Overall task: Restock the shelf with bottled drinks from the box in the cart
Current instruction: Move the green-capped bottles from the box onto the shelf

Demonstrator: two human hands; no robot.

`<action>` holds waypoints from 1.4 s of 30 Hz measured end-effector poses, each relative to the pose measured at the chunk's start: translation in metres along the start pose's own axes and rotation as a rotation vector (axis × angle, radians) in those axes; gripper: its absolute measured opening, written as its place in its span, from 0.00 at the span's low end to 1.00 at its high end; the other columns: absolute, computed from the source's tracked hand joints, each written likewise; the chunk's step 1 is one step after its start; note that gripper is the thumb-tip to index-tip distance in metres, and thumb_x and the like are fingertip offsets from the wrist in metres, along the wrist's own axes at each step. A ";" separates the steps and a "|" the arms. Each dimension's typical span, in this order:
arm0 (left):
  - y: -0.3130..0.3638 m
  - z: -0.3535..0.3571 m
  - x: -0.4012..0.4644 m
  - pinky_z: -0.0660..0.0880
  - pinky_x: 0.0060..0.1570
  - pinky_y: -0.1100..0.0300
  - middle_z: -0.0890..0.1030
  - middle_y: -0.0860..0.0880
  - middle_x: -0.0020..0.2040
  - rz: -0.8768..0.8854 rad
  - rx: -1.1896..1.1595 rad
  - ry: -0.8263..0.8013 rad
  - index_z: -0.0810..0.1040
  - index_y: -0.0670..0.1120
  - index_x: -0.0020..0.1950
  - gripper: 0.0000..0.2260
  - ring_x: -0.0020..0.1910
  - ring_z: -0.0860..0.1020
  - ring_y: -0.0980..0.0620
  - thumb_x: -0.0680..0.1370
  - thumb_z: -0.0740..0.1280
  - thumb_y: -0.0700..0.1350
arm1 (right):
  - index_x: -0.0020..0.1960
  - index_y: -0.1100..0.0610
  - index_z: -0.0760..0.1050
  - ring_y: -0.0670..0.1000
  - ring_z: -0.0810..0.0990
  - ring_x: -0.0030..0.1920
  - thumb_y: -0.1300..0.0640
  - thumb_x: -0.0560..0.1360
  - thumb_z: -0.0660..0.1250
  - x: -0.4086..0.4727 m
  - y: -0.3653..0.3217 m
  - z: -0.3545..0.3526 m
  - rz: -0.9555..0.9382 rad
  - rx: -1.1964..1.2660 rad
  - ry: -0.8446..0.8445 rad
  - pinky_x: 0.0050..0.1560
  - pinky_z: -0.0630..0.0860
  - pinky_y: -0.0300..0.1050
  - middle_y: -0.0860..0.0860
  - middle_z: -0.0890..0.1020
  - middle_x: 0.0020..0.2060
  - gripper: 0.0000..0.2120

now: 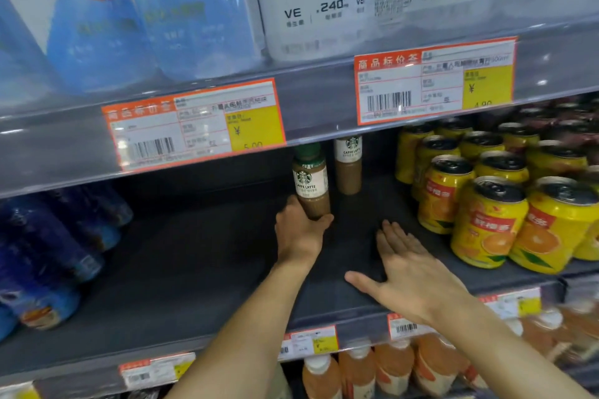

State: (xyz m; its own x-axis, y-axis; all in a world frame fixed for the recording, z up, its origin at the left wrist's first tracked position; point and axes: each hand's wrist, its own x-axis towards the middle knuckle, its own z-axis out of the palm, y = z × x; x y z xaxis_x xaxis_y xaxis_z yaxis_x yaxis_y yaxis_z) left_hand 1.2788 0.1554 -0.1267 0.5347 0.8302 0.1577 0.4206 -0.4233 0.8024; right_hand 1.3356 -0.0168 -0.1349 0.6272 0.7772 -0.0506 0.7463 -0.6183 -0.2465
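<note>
Here, head view only. Left hand (299,230) reaches deep into the dark middle shelf (181,269) and grips the base of a latte bottle (310,183), fingers and thumb curled round its lower part. Bottle is upright with a slight tilt, green cap just under the lip of the shelf above, label facing the camera. Whether its base touches the shelf I cannot tell; the hand covers it.

Second latte bottle (348,165) stands at 2 o'clock from the held one, further back, close beside it but apart; its top is hidden behind the upper shelf edge.

Right hand (411,272) lies at 4 o'clock from the held bottle, palm down, fingers straight and together, thumb spread out toward 9 o'clock. It holds nothing; it sits low over the shelf, contact uncertain.

Yellow orange-drink cans (492,220) packed in rows at 3 o'clock from the right hand, near its fingertips but not touching. Blue bottles (48,253) at 9 o'clock on the same shelf, well apart from the left hand.

Shelf above: pale blue bottles (97,26) at 11 o'clock, white lime-label bottles (317,3) at 12. Two orange-and-yellow price tags (194,123) on its front rail. Orange-coloured bottles (389,369) on the shelf below, at 6 o'clock.
</note>
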 end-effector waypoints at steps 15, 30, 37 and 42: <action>0.021 0.035 0.058 0.72 0.60 0.53 0.77 0.41 0.62 -0.009 0.112 -0.015 0.71 0.41 0.62 0.25 0.63 0.75 0.42 0.70 0.77 0.45 | 0.80 0.57 0.45 0.48 0.40 0.78 0.27 0.73 0.50 0.000 0.003 -0.001 -0.017 0.036 0.058 0.76 0.40 0.42 0.52 0.43 0.79 0.47; 0.025 0.020 0.039 0.69 0.67 0.51 0.69 0.40 0.71 -0.079 0.222 -0.175 0.59 0.39 0.72 0.47 0.69 0.69 0.43 0.64 0.77 0.61 | 0.80 0.57 0.45 0.48 0.41 0.78 0.26 0.73 0.49 0.006 0.001 -0.004 -0.007 0.016 -0.003 0.77 0.42 0.43 0.52 0.44 0.79 0.48; 0.026 -0.031 -0.030 0.50 0.76 0.51 0.52 0.44 0.79 0.265 0.791 -0.282 0.52 0.43 0.79 0.37 0.78 0.52 0.46 0.79 0.55 0.65 | 0.79 0.59 0.46 0.52 0.45 0.79 0.28 0.74 0.52 0.006 0.004 -0.004 0.017 -0.030 -0.059 0.76 0.45 0.45 0.54 0.47 0.79 0.47; 0.020 -0.057 -0.094 0.52 0.75 0.46 0.56 0.42 0.78 0.360 1.019 -0.270 0.56 0.41 0.77 0.35 0.77 0.54 0.45 0.80 0.51 0.65 | 0.78 0.63 0.52 0.56 0.48 0.78 0.33 0.79 0.45 -0.004 -0.008 -0.011 0.075 -0.039 -0.009 0.77 0.49 0.51 0.59 0.52 0.78 0.41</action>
State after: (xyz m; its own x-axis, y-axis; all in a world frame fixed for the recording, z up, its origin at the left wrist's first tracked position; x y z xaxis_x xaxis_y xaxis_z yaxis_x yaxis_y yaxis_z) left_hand 1.1954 0.0897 -0.0929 0.8363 0.5454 0.0562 0.5477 -0.8262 -0.1318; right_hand 1.3296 -0.0158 -0.1221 0.6796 0.7296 -0.0765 0.7056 -0.6786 -0.2041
